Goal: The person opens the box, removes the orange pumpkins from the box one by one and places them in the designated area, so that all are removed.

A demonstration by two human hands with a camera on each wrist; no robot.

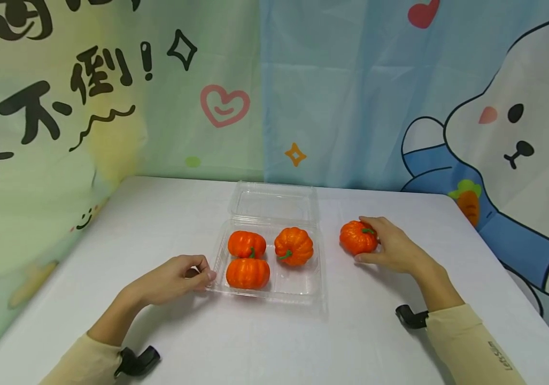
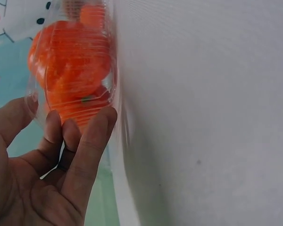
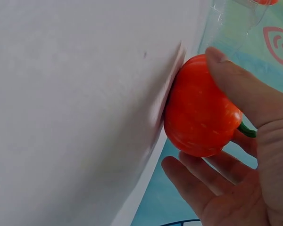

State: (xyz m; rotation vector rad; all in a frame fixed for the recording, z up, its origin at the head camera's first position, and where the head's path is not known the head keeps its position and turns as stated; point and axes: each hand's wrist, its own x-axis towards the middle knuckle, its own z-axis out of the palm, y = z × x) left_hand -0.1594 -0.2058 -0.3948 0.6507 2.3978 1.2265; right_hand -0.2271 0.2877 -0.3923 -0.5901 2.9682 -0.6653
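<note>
A clear plastic clamshell box (image 1: 298,286) lies on the table with its lid (image 1: 274,205) folded back. My left hand (image 1: 180,278) pinches the near left corner of the box, thumb on one side and fingers on the other in the left wrist view. Inside are three small orange toy pumpkins: two on the left, a far one (image 1: 242,243) and a near one (image 1: 247,274), and a third (image 1: 295,246) on the right. To the right of the box, my right hand (image 1: 392,246) grips another orange pumpkin (image 3: 198,110) with a green stem, thumb and fingers around its sides.
A white cloth covers the table (image 1: 274,342). Behind it hangs a printed curtain (image 1: 327,107) with a cartoon animal at the right. A black wrist mount (image 1: 137,362) sits on the left sleeve, and another mount (image 1: 411,317) on the right.
</note>
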